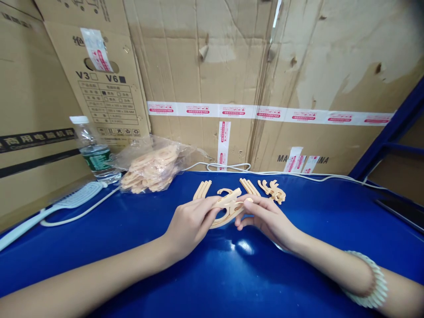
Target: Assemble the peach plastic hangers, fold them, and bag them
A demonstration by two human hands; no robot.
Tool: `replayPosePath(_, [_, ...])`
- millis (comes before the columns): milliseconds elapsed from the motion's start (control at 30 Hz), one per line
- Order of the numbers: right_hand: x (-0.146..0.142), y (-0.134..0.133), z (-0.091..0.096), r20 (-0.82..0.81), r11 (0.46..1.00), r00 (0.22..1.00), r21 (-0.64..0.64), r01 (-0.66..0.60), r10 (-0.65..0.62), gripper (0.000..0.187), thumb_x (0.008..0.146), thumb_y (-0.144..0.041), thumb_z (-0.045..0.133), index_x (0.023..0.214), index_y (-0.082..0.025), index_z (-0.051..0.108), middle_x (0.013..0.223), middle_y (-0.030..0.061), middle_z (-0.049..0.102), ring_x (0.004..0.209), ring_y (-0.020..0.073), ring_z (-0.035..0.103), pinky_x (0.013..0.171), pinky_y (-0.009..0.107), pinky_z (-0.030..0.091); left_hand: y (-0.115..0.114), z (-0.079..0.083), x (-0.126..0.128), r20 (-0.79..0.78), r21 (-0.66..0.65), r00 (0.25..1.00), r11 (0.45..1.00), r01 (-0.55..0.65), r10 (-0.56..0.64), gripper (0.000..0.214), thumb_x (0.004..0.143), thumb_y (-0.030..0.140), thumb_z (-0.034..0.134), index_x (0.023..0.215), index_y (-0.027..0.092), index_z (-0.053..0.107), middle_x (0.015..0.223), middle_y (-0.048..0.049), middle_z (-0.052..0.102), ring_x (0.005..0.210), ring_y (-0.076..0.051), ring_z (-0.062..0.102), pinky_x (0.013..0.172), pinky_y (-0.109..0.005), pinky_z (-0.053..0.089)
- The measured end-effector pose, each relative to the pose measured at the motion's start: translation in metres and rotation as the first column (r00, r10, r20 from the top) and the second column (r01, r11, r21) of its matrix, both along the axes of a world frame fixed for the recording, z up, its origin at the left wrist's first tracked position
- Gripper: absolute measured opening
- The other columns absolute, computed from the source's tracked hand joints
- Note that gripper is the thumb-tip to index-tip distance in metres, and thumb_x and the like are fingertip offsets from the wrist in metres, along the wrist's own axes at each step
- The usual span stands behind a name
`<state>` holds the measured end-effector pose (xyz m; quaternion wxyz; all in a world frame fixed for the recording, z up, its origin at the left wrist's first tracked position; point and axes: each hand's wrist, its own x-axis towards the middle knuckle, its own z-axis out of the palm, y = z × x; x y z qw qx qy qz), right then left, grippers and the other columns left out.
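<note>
Wooden piece (232,199): pale, flat, cut-out shape, held between both hands around mid-desk, nearer the far edge. Left hand (187,225): thumb and index pinching its left side. Right hand (266,218): thumb and index closed on its right end, other fingers curled below; pale green beaded bracelet (372,282) up that arm. Curved wooden part (218,224) just under the held piece; can't tell if joined.

Beyond the hands, toward far edge of desk (212,282): left wooden strips (202,189), side by side; right wooden strips (250,186), slanted, past right hand. Next to those, toward right edge: wooden figure (273,191), curly, multi-part.

Far left corner: clear plastic bag (149,165) with many wooden parts inside, bottle (96,154) upright beside it, white cap, green label. Hairbrush (79,194), pale blue, along left edge, head toward the bag. White cable (326,178) runs along far edge. Dark flat device (400,214) at right edge, partly cut off. Cardboard (198,75) stands behind far edge, red-and-white tape (215,110) across.
</note>
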<state>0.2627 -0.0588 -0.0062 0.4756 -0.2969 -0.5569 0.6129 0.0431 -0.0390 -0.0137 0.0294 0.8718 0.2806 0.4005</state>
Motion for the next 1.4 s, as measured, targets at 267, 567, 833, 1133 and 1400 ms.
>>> replayPosePath(267, [-0.001,0.0,0.002,0.17,0.993,0.979,0.04,0.11,-0.115,0.028,0.078,-0.038,0.076,0.087,-0.015,0.065,0.071,0.001,0.067,0.065,0.012,0.066,0.065,0.027,0.058,-0.006,0.007,0.005,0.223,-0.342,0.975,0.937,0.07,0.008,0.021,0.1,0.024,0.039,0.113,0.02,0.054,0.074,0.0021,0.062,0.065,-0.013,0.06,0.063,-0.025,0.048])
replayPosePath(567, [0.004,0.004,0.0,0.102,0.953,0.948,0.056,0.298,-0.302,0.026,0.075,-0.039,0.076,0.079,-0.017,0.064,0.075,0.0008,0.064,0.068,0.0122,0.058,0.06,0.024,0.05,0.0,0.011,0.005,0.498,-0.535,0.855,0.827,0.173,0.143,0.014,0.097,0.031,0.046,0.098,0.019,0.052,0.072,0.0041,0.055,0.064,-0.012,0.057,0.061,-0.025,0.05])
replayPosePath(833, [0.008,0.008,-0.002,0.014,0.902,0.904,0.078,0.424,-0.426,0.03,0.076,-0.042,0.076,0.079,-0.019,0.057,0.076,-0.0034,0.059,0.058,0.0069,0.051,0.056,0.022,0.043,0.005,0.01,0.005,0.539,-0.569,0.824,0.798,0.2,0.178,0.015,0.096,0.032,0.047,0.095,0.018,0.052,0.068,0.0047,0.055,0.061,-0.011,0.056,0.062,-0.024,0.049])
replayPosePath(1133, [0.004,0.007,-0.001,-0.021,0.955,0.955,0.011,0.296,-0.296,0.032,0.074,-0.035,0.08,0.092,-0.02,0.057,0.074,-0.003,0.065,0.064,0.0103,0.064,0.062,0.024,0.055,0.001,0.012,0.007,0.365,-0.699,0.92,0.695,0.168,0.144,0.024,0.089,0.039,0.054,0.088,0.017,0.06,0.068,0.0019,0.056,0.058,-0.012,0.05,0.051,-0.022,0.039])
replayPosePath(1400, [0.002,0.003,0.0,0.029,0.98,0.982,0.073,0.185,-0.187,0.027,0.076,-0.033,0.079,0.082,-0.018,0.058,0.075,0.0014,0.071,0.067,0.0129,0.07,0.064,0.024,0.059,-0.007,0.021,0.008,0.225,-0.696,0.957,0.657,0.29,-0.185,0.026,0.087,0.039,0.053,0.084,0.016,0.064,0.074,0.0006,0.056,0.063,-0.013,0.049,0.059,-0.024,0.04])
